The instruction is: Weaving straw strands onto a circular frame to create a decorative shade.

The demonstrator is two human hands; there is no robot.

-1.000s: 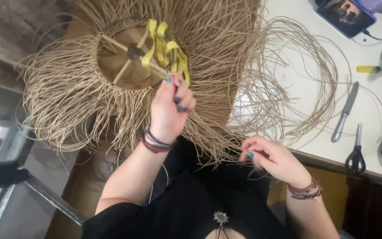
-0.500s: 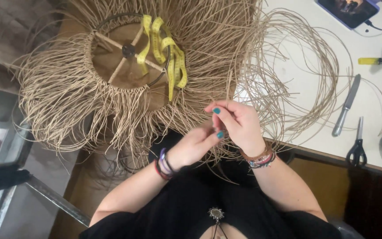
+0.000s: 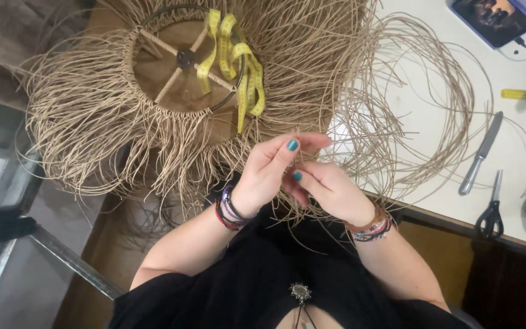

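Both hands now meet closer together vs 0.5 s ago. Left hand & right hand pinch thin straw strands; exact grip hidden by overlapping fingers.

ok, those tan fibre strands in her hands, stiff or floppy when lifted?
Probably springy rather than limp: the loose strands on the white table hold wide open loops. Likely very light, since both hands, left hand and right hand, pinch them by the fingertips only. They would probably tangle, given how densely they cross.

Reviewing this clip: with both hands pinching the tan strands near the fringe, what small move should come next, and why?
Probably draw the pinched strands taut toward the body. The left hand and right hand meet on them below the ring frame, and the strands look slack.
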